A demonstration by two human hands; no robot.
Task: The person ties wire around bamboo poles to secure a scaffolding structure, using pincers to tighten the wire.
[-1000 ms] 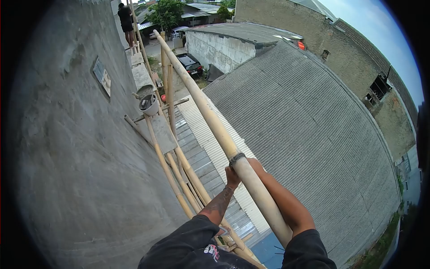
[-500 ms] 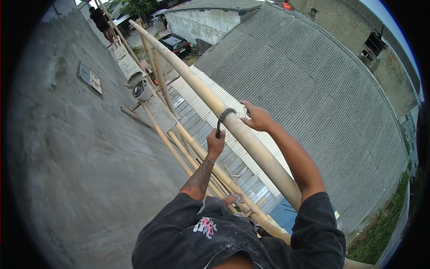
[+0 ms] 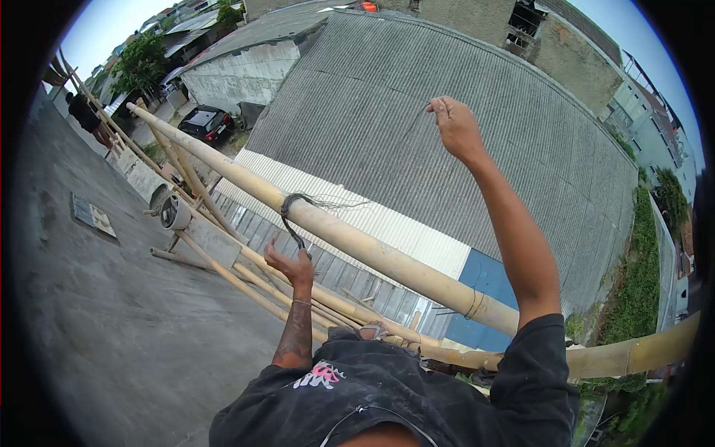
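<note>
Upper centre, the strand (image 3: 417, 121) at the right hand (image 3: 456, 127) is too faint to trace. At left, what the bucket (image 3: 177, 214) holds is indistinct

From my remote view, this is an outdoor building site, high beside a rough grey plastered wall (image 3: 149, 313). Round tan bamboo scaffold poles (image 3: 402, 257) run along it, holding a cement-smeared grey bucket (image 3: 176, 214); I look down on a corrugated grey roof (image 3: 447, 171).
</note>
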